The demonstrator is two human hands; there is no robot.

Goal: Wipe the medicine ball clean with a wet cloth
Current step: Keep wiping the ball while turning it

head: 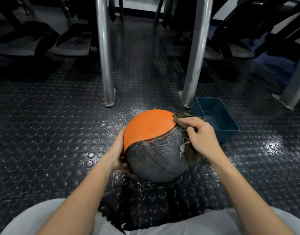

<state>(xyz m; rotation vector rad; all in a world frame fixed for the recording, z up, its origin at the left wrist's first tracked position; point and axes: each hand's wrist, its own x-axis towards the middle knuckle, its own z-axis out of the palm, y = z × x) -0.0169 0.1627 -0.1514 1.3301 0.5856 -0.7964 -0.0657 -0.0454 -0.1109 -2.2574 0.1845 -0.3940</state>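
Note:
An orange and grey medicine ball [152, 143] sits on the dark studded floor in front of me. My left hand [118, 150] lies against its left side, fingers spread along the curve. My right hand [201, 135] grips a frayed olive-brown cloth [190, 150] and presses it on the ball's right side, where the orange meets the grey. Part of the cloth is hidden under my hand and behind the ball.
A dark teal plastic tub [215, 116] stands on the floor just right of the ball. Two metal posts [107, 65] [195, 65] rise behind the ball. Black gym machines line the back. My knees in light trousers [35, 217] frame the bottom.

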